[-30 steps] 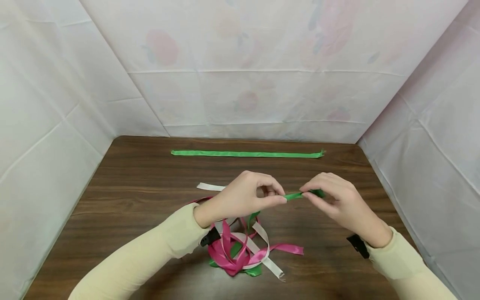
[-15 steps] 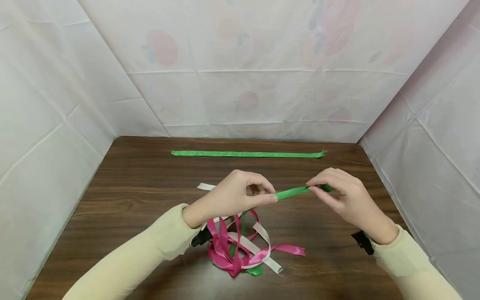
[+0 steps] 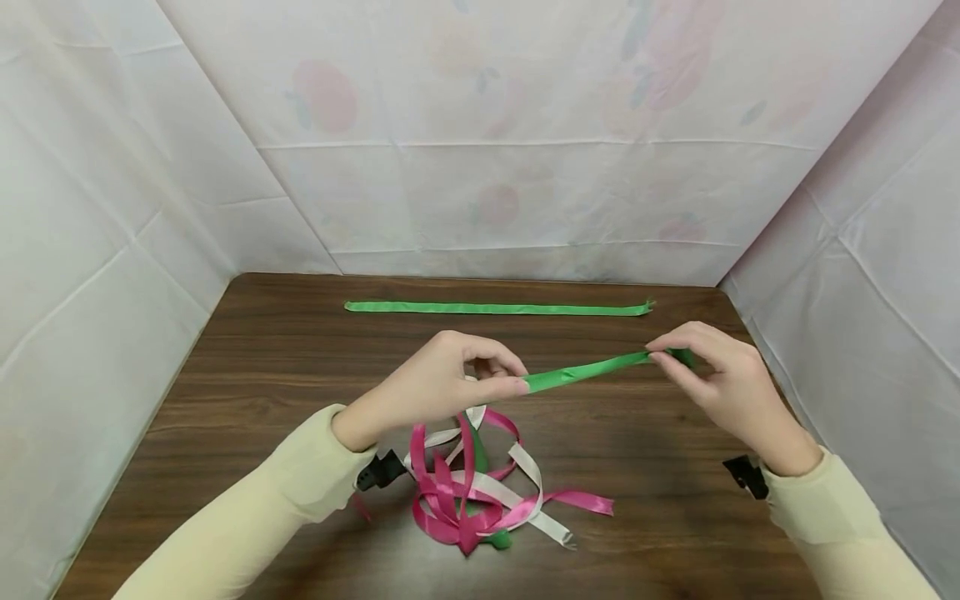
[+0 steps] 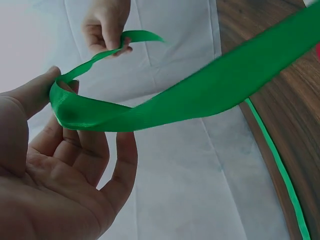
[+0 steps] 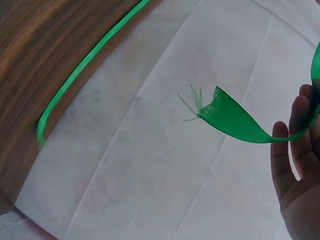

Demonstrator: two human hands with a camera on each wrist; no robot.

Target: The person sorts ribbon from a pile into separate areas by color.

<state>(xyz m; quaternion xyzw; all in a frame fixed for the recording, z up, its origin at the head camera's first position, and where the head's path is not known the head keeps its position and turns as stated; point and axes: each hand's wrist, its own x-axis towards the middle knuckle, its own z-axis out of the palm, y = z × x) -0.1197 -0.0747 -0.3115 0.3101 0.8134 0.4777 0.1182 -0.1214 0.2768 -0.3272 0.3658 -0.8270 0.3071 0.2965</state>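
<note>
Left grip [image 3: 435, 379]: thumb and fingertips pinching the green ribbon [image 3: 585, 372]; positioned above the counter [image 3: 225, 400]
Right grip [image 3: 723, 367]: thumb and fingertips pinching the same ribbon, near its frayed end [image 5: 230, 117]
Ribbon position: spans the gap between both grips, off the counter, sloping upward in the head view from left to right; narrow and slightly creased along this span
Ribbon at left grip: bends round at the thumb; a further length runs away from the fingers to the edge of the left wrist view
Ribbon end: projects past the right grip, loose; several threads stick out from the cut edge
Ribbon pile: on the counter, on the near side of the left grip; loops of pink ribbon [image 3: 447, 492], white ribbon [image 3: 551, 528] and a second green ribbon part [image 3: 498, 540] overlap, tangled
Straight ribbon [image 3: 498, 308]: green, laid out on the counter beyond both grips, almost parallel to the far edge; its right end is frayed
Backdrop [image 3: 517, 192]: pale sheet with faint fruit print, behind the counter, well beyond both grips
</note>
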